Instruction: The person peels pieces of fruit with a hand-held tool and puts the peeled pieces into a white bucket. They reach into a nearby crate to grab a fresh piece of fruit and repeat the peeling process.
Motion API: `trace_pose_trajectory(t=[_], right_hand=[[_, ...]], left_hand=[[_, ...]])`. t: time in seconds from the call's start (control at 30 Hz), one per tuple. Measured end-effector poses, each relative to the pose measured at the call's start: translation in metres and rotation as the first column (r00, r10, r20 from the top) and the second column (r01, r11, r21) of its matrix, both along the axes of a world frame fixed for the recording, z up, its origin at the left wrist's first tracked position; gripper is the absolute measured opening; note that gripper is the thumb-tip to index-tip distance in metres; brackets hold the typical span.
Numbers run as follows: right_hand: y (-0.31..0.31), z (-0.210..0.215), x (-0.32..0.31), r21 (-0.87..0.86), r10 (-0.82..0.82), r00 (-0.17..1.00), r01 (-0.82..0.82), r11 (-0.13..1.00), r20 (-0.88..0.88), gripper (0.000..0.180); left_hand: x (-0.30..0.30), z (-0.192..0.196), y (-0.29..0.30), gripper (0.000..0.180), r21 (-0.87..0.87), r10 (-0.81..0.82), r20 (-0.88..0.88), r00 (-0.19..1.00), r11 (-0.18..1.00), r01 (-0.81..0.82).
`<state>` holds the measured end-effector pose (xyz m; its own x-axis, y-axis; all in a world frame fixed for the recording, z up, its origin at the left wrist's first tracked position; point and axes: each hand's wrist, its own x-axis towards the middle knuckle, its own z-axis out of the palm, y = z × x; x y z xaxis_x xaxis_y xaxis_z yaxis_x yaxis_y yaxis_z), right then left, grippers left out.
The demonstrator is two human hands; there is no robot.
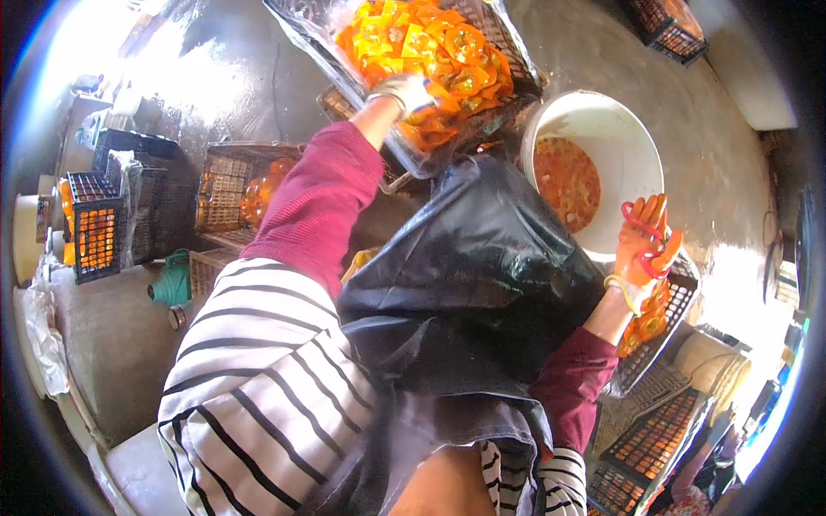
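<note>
My left hand, in a pale glove, reaches down into orange cut pieces of produce heaped in a plastic-lined dark crate. Its fingertips are among the pieces, so their grip is hidden. On the right, my right hand wears an orange glove with a yellowish cuff. Red loops, like scissor handles, sit around its thumb and fingers; any blades are not visible. This hand is beside the rim of a white bucket with reddish-orange contents at its bottom. Below it, more orange pieces lie in a pale crate.
A black apron covers my lap. Left stand a brown crate with orange produce, stacked black crates and a green object. More crates stand lower right. Another crate sits far right on wet floor.
</note>
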<state>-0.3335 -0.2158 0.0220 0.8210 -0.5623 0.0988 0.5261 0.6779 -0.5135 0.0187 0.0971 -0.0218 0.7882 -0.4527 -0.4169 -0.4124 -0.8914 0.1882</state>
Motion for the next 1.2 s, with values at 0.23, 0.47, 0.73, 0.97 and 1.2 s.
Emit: trace_pose_trajectory(t=[0.23,0.47,0.73,0.97,1.2], right_hand=[[0.015,0.003,0.024,0.008,0.0,0.972,0.002,1.0,-0.236,0.051],[0.015,-0.006,0.029,-0.024,0.002,0.932,-0.012,1.0,-0.363,0.048],[0.026,-0.008,0.022,-0.069,-0.091,0.894,0.067,0.995,-0.439,0.047],[0.039,0.001,0.019,-0.115,-0.116,0.885,0.071,0.991,-0.45,0.047],[0.053,-0.014,0.025,-0.37,-0.201,0.759,-0.055,0.928,-0.619,0.041]], left_hand=[[-0.028,-0.057,-0.034,0.044,0.079,-0.04,0.073,0.997,0.996,0.034],[0.003,-0.057,-0.017,0.027,-0.625,0.448,-0.672,0.59,0.083,-0.776],[0.02,-0.012,0.001,0.05,-0.288,-0.412,-0.758,0.506,-0.485,-0.826],[0.009,0.019,0.003,0.04,-0.44,-0.142,-0.786,0.602,-0.554,-0.706],[-0.032,0.055,-0.057,0.039,-0.539,0.089,0.312,0.946,0.836,0.099]])
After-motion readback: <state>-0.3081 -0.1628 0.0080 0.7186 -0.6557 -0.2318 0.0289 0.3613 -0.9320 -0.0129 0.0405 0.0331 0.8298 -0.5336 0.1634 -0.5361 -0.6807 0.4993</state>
